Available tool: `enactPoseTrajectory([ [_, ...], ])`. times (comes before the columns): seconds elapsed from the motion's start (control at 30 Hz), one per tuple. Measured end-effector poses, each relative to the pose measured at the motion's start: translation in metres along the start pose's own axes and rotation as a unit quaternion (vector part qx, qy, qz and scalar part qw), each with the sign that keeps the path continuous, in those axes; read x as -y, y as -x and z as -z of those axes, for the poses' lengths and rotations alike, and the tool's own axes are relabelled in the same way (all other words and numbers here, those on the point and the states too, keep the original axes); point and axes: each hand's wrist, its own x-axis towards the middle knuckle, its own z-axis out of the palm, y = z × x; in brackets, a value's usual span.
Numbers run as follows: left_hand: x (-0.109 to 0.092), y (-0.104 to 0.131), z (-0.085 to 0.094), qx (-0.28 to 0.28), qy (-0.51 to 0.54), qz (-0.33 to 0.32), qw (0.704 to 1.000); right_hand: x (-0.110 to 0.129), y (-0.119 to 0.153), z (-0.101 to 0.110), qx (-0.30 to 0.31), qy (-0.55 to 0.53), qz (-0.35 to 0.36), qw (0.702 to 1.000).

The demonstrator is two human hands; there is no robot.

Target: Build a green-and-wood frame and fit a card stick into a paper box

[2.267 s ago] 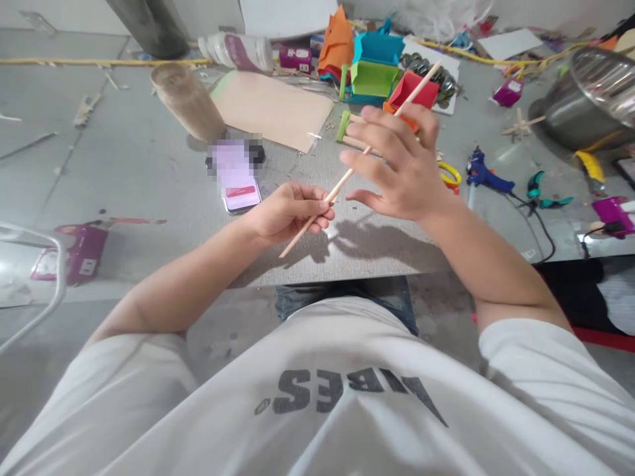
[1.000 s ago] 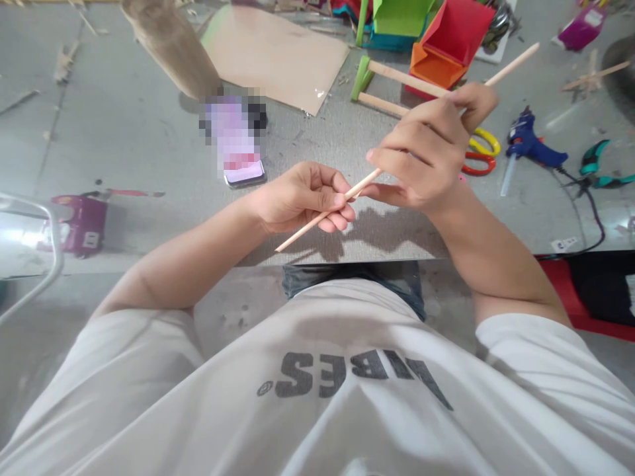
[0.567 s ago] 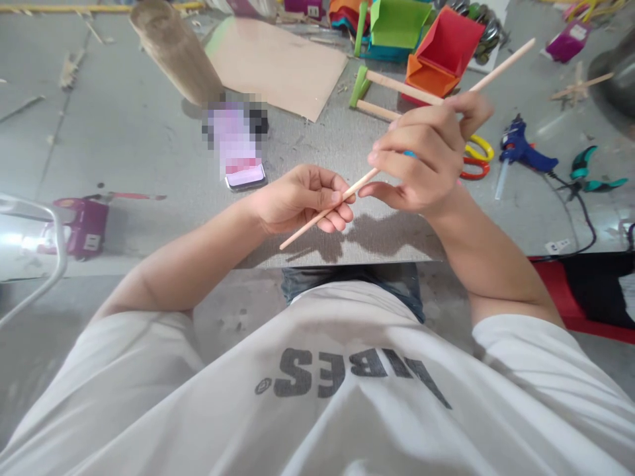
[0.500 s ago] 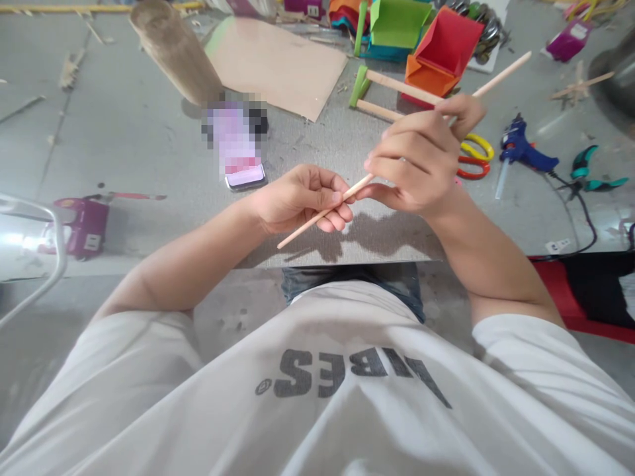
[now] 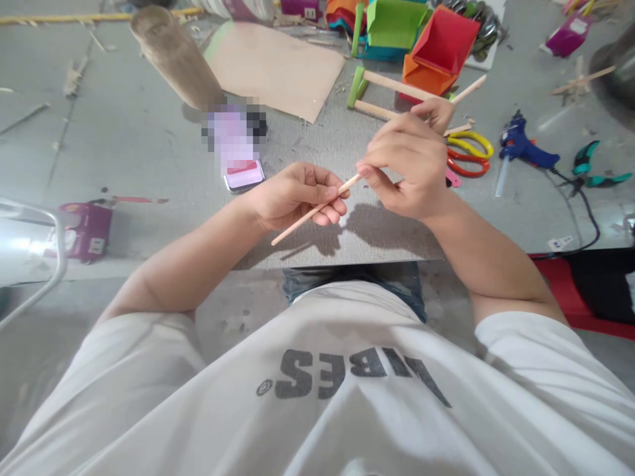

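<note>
A thin, pale wooden stick (image 5: 311,214) slants up to the right between my hands. My left hand (image 5: 297,195) pinches it between thumb and fingers, with the lower end sticking out below. My right hand (image 5: 409,162) grips it higher up, thumb and fingertips closed on it, and hides its middle. Its far end shows beyond the knuckles. A short piece of wood with a ragged tip (image 5: 461,129) lies or hangs beside my right hand; I cannot tell which. Just behind this hand are scissors (image 5: 471,144) with yellow and orange handles and a wooden stick frame (image 5: 358,87) with green ends.
A phone (image 5: 244,173) lies left of centre, by a brown cylinder (image 5: 176,59) and a tan sheet (image 5: 278,69). Folded green (image 5: 397,23) and red paper boxes (image 5: 446,39) stand behind. A blue glue gun (image 5: 528,149) and teal-handled cutters (image 5: 588,165) lie right.
My right hand has shifted slightly left and its thumb now presses on the stick. The stick's far end reaches less far right; the ragged-tipped wood has come into view. My left hand barely moved.
</note>
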Motion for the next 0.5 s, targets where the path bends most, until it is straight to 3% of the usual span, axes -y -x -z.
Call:
enactPoseTrajectory([
  [0.1,0.001,-0.002,0.002,0.036,0.019,-0.003,0.999,-0.008,0.001,-0.008,-0.051,-0.047,-0.007,0.998],
  [0.2,0.001,-0.002,0.003,0.040,0.025,0.000,0.999,-0.013,0.003,-0.008,-0.058,-0.062,-0.009,0.996],
  [0.37,0.001,-0.001,0.003,0.037,0.031,-0.009,0.999,-0.010,0.001,0.007,0.001,-0.031,0.060,0.998],
  [0.5,0.001,-0.001,0.004,0.031,0.020,-0.007,0.999,-0.008,-0.003,0.011,0.013,-0.004,0.108,0.994],
])
